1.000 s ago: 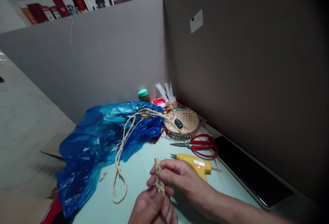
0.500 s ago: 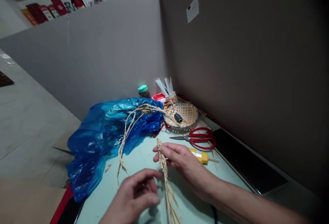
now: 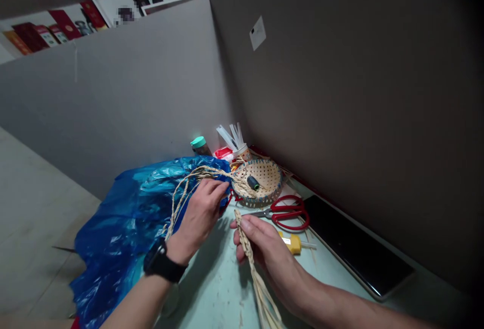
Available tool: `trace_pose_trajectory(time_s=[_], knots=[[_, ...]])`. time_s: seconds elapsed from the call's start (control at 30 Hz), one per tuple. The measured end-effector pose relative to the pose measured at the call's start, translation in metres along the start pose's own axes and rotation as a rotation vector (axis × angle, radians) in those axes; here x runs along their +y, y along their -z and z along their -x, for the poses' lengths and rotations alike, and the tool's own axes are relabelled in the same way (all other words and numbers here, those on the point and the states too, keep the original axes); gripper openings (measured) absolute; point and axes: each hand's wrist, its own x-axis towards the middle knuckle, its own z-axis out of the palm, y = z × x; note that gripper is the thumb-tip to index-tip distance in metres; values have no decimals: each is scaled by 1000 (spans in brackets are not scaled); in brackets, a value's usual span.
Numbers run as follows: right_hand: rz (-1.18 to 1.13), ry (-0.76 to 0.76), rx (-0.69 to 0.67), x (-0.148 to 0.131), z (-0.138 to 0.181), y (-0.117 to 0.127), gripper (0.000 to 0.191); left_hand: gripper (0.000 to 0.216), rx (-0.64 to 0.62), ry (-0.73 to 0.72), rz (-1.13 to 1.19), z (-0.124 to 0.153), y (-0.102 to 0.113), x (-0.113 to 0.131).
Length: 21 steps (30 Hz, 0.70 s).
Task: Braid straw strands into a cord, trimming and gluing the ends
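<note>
My right hand (image 3: pixel 264 246) is closed on a short plaited straw braid (image 3: pixel 245 241), holding it upright with loose strands trailing down at the bottom of the view. My left hand (image 3: pixel 200 213), a dark watch on its wrist, reaches forward over the blue plastic bag (image 3: pixel 124 228). Its fingers pinch loose straw strands (image 3: pixel 200 172) at the bag's far edge, beside a long braided straw cord (image 3: pixel 177 208) draped over the bag. A small woven basket (image 3: pixel 264 195) with a dark spool (image 3: pixel 252 183) inside sits just beyond both hands.
Red-handled scissors (image 3: pixel 289 210) and a yellow glue gun (image 3: pixel 291 242) lie right of my right hand. A cup of white sticks (image 3: pixel 238 145), a green-capped bottle (image 3: pixel 199 145) and a red box stand in the corner. A dark flat panel (image 3: pixel 355 248) lies along the grey partition wall.
My left hand let go of the braid's lower end and moved forward to the straw at the blue bag. The right hand keeps the braid. The view shifted left.
</note>
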Motion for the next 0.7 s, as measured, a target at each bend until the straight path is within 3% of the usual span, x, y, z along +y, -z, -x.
trace_pose_trajectory(time_s=[0.13,0.27,0.37,0.5,0.7], knots=[[35,-11,-2,5,-1,0,37,36,-67,-172,-142,-33,-28,-12],[43,-62,-27,2,0,-3,43,26,-96,-241,-260,-46,-36,-18],[44,-73,-58,-1,0,-4,46,29,-79,-265,-295,-44,-27,-23],[59,-56,-43,-1,0,-4,43,30,54,-234,-309,-31,-1,-28],[-24,11,28,-4,0,-2,32,22,139,-226,-285,5,36,-17]])
